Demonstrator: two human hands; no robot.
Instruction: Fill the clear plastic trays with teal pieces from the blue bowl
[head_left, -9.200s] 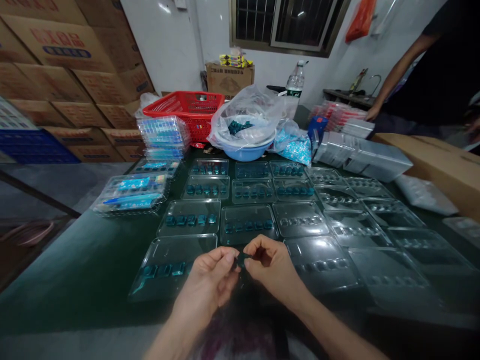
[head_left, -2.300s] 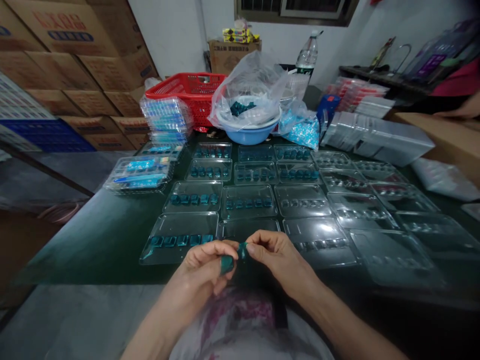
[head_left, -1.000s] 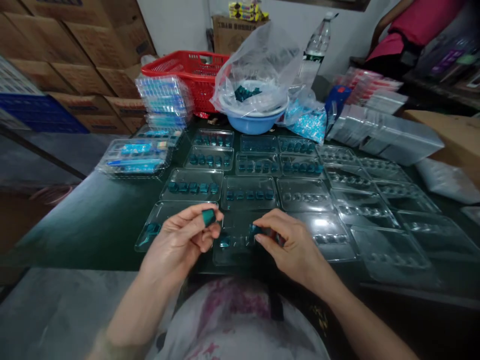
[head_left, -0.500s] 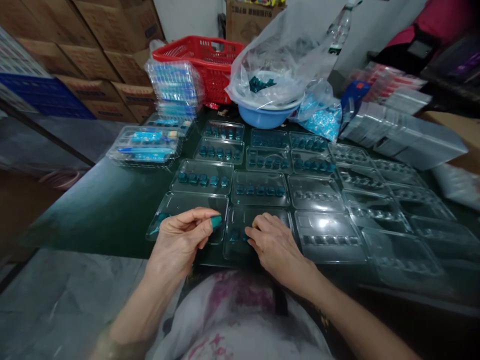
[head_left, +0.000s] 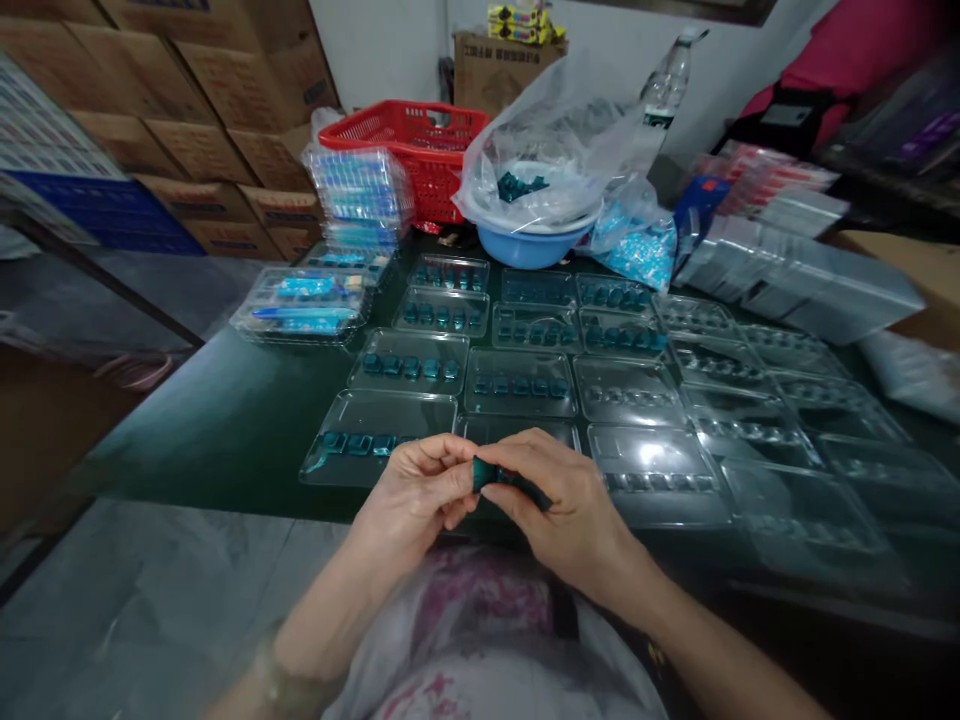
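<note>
My left hand (head_left: 418, 495) and my right hand (head_left: 559, 505) meet over the table's near edge, fingers pinched together on a small teal piece (head_left: 484, 472) held between them. More teal shows under my right fingers. Just beyond the hands lies a clear plastic tray (head_left: 517, 430), partly hidden by them. To its left a tray (head_left: 375, 425) carries a row of teal pieces. Further trays (head_left: 517, 382) in the rows behind hold teal pieces too, while the trays to the right (head_left: 656, 470) look unfilled.
A blue basin (head_left: 529, 245) under a plastic bag with teal pieces stands at the back, beside a red basket (head_left: 420, 135) and stacked filled packs (head_left: 360, 195). Cardboard boxes (head_left: 187, 90) fill the left. A person in a pink top (head_left: 840, 60) stands at the far right.
My right hand has lifted off the near tray and come back to my left hand. Both now pinch a teal piece together. The camera tilted slightly.
</note>
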